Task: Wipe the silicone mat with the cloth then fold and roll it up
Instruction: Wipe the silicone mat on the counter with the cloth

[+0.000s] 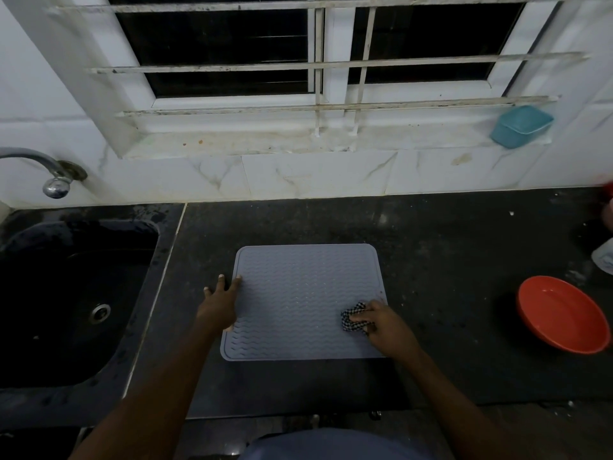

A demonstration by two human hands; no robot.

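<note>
Presently: grey silicone mat point(305, 300), flat on dark countertop point(431, 247) beside sink point(66, 293); left hand point(220, 303), fingers spread, presses its left edge, apparently to stop sliding; right hand point(386, 323) bunches checked cloth point(355, 318) on its near-right corner, mid-wipe.

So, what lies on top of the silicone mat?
On the mat, the left hand rests at the left edge; the right hand grips a checked cloth. Surface beneath them is hidden.
</note>
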